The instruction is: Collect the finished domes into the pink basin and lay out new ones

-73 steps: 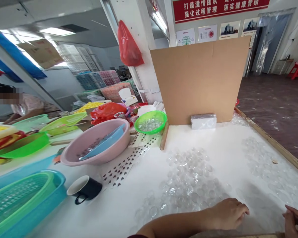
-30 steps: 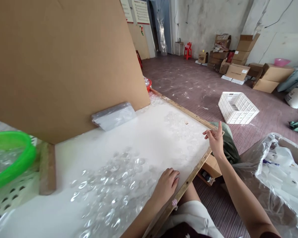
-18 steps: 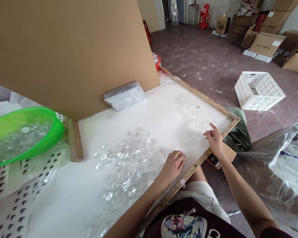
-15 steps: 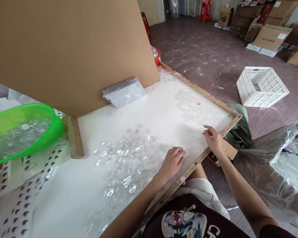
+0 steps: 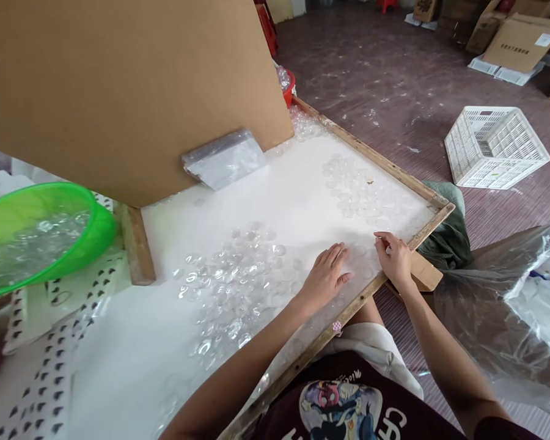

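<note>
My left hand (image 5: 325, 276) lies palm down on the white tabletop (image 5: 297, 195), fingers stretched out, at the right edge of a pile of clear round plastic pieces (image 5: 238, 275). Close to the wooden rim on the right, my right hand (image 5: 395, 261) is curled, with thumb and index finger drawn together. Whatever those fingers hold, if anything, is too small and clear to make out. More clear round pieces (image 5: 355, 189) lie thinly spread beyond my right hand. Some pieces are partly hidden beneath and between both hands.
A wooden rim (image 5: 371, 153) borders the table. A large cardboard sheet (image 5: 132, 91) stands upright behind, with a plastic-wrapped stack (image 5: 227, 160) at its foot. A green basin (image 5: 91, 238) of clear pieces stands left. White crate (image 5: 495, 146) and plastic bag (image 5: 476, 305) are at right.
My left hand has slid forward and its fingers have straightened. My right hand's thumb and index finger have drawn closer together. The view has tilted slightly downward.
</note>
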Motion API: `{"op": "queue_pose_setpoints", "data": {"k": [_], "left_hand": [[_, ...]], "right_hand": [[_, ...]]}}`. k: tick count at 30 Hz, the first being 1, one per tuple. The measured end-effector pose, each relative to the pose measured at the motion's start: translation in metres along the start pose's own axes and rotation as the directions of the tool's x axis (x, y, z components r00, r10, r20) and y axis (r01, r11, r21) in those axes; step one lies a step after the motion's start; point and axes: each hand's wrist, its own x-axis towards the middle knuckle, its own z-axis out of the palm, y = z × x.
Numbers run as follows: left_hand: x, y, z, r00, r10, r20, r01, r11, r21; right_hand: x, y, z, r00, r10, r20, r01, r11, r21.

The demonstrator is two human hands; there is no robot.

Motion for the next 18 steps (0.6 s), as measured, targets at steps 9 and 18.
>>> {"op": "queue_pose_setpoints", "data": {"k": [9, 18], "left_hand": [[0.039, 0.008, 0.03, 0.994, -0.053, 0.091, 0.046, 0.996, 0.075], [0.021, -0.027, -0.009, 0.987, -0.144, 0.065, 0.149, 0.986, -0.078]], "right_hand": [[0.001, -0.002, -0.001, 1.0, -0.005, -0.009, 0.005, 1.0, 0.001], [0.0, -0.002, -0.002, 1.0, 0.008, 0.021, -0.008, 1.0, 0.005]]}}
